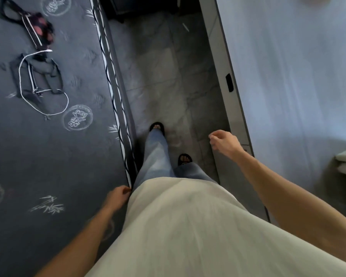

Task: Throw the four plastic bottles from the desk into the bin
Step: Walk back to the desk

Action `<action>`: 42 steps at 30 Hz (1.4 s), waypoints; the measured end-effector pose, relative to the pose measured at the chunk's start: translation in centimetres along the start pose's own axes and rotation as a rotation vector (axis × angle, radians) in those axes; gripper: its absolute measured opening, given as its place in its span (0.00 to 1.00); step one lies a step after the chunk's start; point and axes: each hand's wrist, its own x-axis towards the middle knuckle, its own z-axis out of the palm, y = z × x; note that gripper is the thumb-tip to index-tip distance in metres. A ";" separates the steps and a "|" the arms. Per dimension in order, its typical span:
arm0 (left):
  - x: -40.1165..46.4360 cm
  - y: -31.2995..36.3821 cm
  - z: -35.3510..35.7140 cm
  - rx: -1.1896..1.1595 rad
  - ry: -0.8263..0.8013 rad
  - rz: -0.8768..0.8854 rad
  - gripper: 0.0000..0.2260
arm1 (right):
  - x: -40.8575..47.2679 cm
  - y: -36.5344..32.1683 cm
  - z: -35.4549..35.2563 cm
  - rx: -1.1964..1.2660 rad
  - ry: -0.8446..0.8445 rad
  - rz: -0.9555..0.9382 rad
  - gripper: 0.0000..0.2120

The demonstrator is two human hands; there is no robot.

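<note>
**Between bed and wall, both hands empty**

Between the bed (pixel 48 146) on the left and the pale wall (pixel 298 76) on the right, a narrow strip of grey tiled floor (pixel 164 76) is seen running ahead, open along its length up to a dark piece of furniture at the top edge. The bed's piped edge (pixel 116 96) borders the passage closely; a grey door frame (pixel 224 76) borders it on the right. On the bed, dark straps and a white cord (pixel 42 92) are laid out. No bottle, desk or bin is shown, so their place cannot be told. The left hand (pixel 117 197) is lowered beside the hip at the bed's edge, fingers curled loosely, nothing held. The right hand (pixel 225 142) is raised over the floor near the frame, fingers bent and slightly apart, nothing held. Two sandalled feet (pixel 157 127) are seen mid-stride on the tiles
</note>
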 end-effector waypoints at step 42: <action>25.6 45.3 -43.3 0.446 -0.070 0.196 0.09 | 27.6 -22.7 -19.6 0.509 0.205 0.311 0.11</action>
